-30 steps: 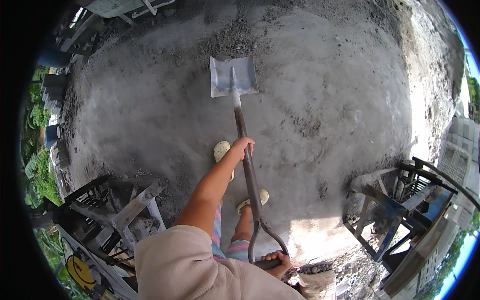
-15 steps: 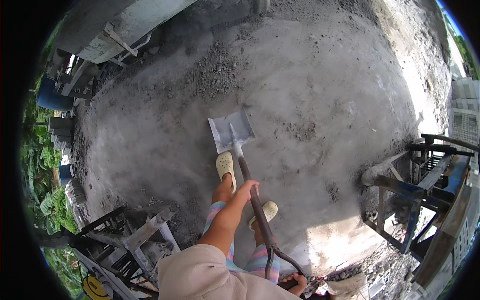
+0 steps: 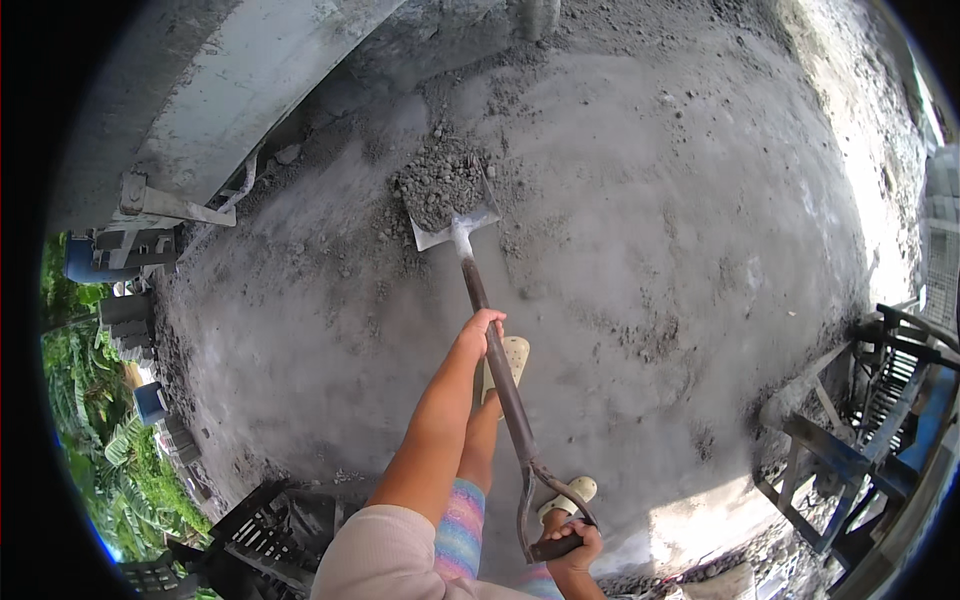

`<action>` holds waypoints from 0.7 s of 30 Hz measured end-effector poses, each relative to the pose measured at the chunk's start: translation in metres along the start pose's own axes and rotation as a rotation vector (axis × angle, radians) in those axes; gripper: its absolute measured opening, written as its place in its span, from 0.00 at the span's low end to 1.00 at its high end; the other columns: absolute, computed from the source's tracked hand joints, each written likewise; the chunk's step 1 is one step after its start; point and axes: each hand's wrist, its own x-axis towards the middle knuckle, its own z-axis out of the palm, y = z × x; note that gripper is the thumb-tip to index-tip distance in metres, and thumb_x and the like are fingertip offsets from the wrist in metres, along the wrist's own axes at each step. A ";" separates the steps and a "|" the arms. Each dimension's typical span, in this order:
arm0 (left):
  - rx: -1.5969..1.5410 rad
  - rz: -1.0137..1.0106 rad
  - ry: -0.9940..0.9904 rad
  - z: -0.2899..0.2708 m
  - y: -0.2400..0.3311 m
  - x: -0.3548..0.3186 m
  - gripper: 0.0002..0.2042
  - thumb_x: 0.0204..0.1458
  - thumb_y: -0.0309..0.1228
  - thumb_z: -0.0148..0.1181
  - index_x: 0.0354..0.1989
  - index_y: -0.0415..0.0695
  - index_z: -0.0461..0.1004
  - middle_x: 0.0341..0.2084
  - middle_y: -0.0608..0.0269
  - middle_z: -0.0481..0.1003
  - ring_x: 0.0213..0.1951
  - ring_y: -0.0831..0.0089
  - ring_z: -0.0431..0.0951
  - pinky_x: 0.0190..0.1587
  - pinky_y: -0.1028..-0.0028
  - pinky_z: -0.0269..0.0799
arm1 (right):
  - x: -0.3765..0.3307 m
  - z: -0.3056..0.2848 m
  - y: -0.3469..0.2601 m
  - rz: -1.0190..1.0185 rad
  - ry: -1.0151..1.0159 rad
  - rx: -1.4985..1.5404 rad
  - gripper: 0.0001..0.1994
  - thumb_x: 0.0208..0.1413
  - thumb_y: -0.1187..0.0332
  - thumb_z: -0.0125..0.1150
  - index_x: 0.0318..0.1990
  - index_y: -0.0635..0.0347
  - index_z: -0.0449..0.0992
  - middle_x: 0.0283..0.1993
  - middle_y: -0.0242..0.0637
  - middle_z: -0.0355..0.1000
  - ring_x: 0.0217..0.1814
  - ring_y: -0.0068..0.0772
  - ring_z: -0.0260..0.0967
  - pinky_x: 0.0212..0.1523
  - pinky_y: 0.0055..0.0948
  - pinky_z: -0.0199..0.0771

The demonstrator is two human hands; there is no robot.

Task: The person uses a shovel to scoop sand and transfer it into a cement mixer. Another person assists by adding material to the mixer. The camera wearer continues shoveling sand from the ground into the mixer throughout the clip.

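Observation:
A flat, square-bladed shovel reaches away from me along the ground. Grey gravel covers most of its blade, leaving the pale rear edge bare. Partway down the dark shaft, my left hand is wrapped round it. My right hand grips the crossbar of the forked D-shaped handle, close to my body. My feet, in cream clogs, stand beside the shaft, one ahead of the other.
Dusty grey ground with scattered loose stones spreads all round. A large pale metal body stands at the far left. Metal frames stand at right and lower left. Concrete blocks line the left side beside green plants.
The shovel has gone forward into the gravel, and its bare blade now carries a heap. Both hands moved with it, and I have stepped forward.

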 end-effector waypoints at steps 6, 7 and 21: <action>0.003 0.162 0.021 -0.027 0.083 0.065 0.08 0.35 0.29 0.57 0.14 0.47 0.62 0.08 0.66 0.62 0.11 0.73 0.62 0.16 0.73 0.61 | 0.104 0.069 0.038 -0.181 0.138 -0.088 0.06 0.36 0.69 0.49 0.21 0.62 0.64 0.14 0.38 0.60 0.14 0.33 0.59 0.16 0.30 0.64; 0.010 0.151 0.015 -0.020 0.081 0.070 0.08 0.35 0.29 0.57 0.14 0.47 0.62 0.08 0.66 0.62 0.11 0.73 0.62 0.16 0.73 0.61 | 0.117 0.065 0.036 -0.186 0.150 -0.082 0.06 0.36 0.69 0.49 0.21 0.62 0.64 0.14 0.38 0.60 0.14 0.33 0.59 0.16 0.30 0.64; -0.147 -0.302 0.030 0.055 -0.104 -0.098 0.08 0.36 0.24 0.53 0.15 0.48 0.60 0.10 0.69 0.61 0.13 0.73 0.63 0.19 0.72 0.61 | -0.066 -0.105 -0.111 -0.048 0.260 -0.349 0.12 0.42 0.60 0.51 0.29 0.59 0.69 0.19 0.37 0.65 0.21 0.32 0.63 0.22 0.28 0.65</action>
